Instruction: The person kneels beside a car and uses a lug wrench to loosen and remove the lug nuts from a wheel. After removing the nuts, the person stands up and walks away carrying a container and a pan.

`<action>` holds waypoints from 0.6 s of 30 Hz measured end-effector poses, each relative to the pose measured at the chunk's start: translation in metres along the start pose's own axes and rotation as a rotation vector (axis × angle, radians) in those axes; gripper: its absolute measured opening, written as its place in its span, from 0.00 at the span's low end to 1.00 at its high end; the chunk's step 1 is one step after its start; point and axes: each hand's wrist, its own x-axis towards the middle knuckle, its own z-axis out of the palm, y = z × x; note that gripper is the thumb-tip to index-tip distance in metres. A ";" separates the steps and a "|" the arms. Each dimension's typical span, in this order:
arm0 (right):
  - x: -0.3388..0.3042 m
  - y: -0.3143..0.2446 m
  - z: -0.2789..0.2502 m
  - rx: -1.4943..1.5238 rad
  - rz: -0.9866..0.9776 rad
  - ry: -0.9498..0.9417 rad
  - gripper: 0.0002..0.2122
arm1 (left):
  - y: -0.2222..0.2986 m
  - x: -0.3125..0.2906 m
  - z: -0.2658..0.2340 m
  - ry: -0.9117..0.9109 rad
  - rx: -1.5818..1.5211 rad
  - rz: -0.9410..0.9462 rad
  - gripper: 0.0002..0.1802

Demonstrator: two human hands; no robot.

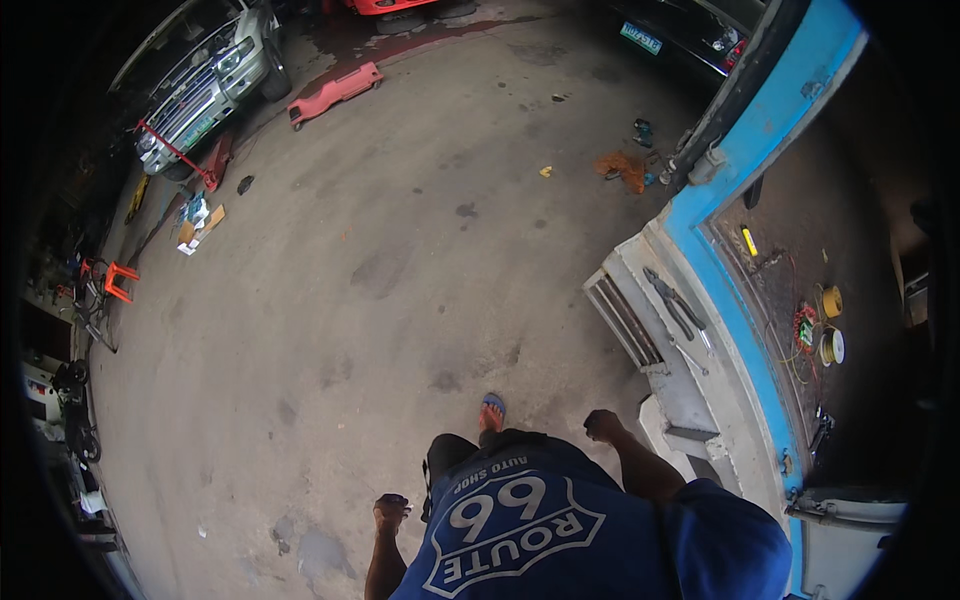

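Note:
My left hand (391, 512) hangs low beside my body, its fingers curled in. My right hand (603, 425) is closed as well, held out next to the pale step of a blue vehicle body. Both hands look dark and small here, and whatever they may hold cannot be made out. Nearest to the right hand, on the vehicle's pale sill (710, 385), lie dark-handled pliers (675, 303) and a slim metal tool (692, 360). Further inside, on the dark floor, are a yellow tool (748, 240), a wire spool (833, 348) and loose thin wires.
A silver car (195, 100) stands far left by a red floor jack (215, 165). A red creeper (335, 93) lies on the concrete floor. Cardboard (205, 228) and an orange stool (122, 280) are at left. A black car (690, 35) and a brown patch (622, 170) are far right.

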 end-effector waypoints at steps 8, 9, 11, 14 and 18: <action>0.223 -0.032 -0.295 0.616 0.174 0.469 0.08 | 0.188 0.164 0.087 -0.137 0.721 0.127 0.03; 0.243 -0.028 -0.311 0.583 0.225 0.439 0.08 | 0.222 0.191 0.091 -0.153 0.772 0.153 0.02; 0.273 -0.021 -0.331 0.550 0.286 0.432 0.09 | 0.304 0.243 0.094 -0.191 0.837 0.185 0.02; 0.295 -0.006 -0.341 0.581 0.578 0.147 0.10 | 0.447 0.317 0.108 -0.246 0.833 0.183 0.02; 0.321 0.014 -0.331 0.437 0.639 0.132 0.09 | 0.684 0.425 0.163 -0.285 0.644 0.139 0.02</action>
